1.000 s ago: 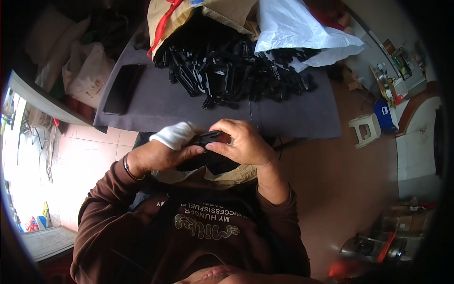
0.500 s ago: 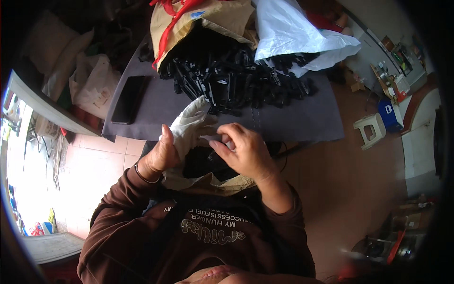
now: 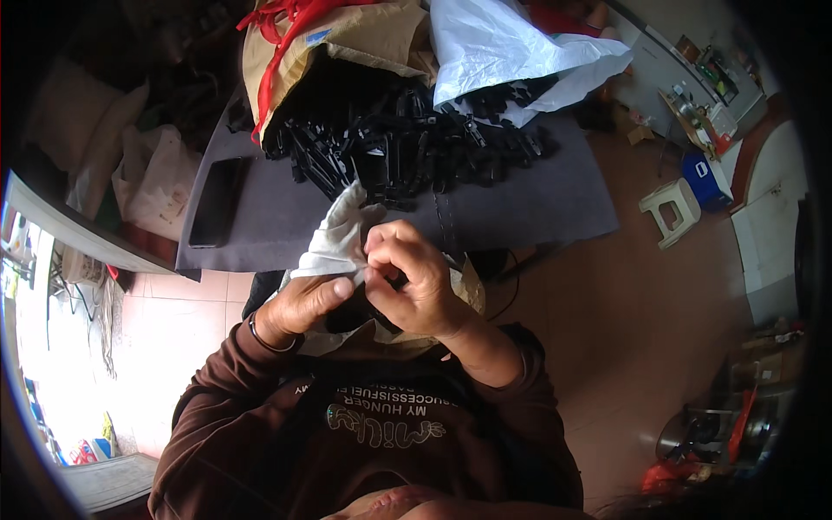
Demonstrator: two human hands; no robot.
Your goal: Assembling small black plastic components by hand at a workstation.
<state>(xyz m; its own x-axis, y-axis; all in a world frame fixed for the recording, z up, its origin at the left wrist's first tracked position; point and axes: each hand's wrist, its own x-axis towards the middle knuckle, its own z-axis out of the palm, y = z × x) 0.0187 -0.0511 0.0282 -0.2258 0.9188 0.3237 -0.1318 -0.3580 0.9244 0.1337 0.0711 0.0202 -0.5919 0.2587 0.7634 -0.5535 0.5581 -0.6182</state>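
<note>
Gray tabletop (image 3: 529, 204), black parts (image 3: 416, 143) heaped on it. White glove (image 3: 332, 243) covers left hand's (image 3: 310, 296) fingers, thumb bare, hold unclear. Right hand (image 3: 412, 279) fingers curled at glove, can't tell if pinching.

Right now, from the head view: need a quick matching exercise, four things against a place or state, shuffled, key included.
Things:
1. phone
2. stool
3. left hand
4. black parts

Place or state:
A. partly inside a white covering, thumb bare
B. heaped at the mouths of a paper bag and a white plastic bag
C. beside a blue box, away from the table
D. lying flat near the table's left edge

Pairs: 1-D, 2-C, 3-A, 4-B
</note>
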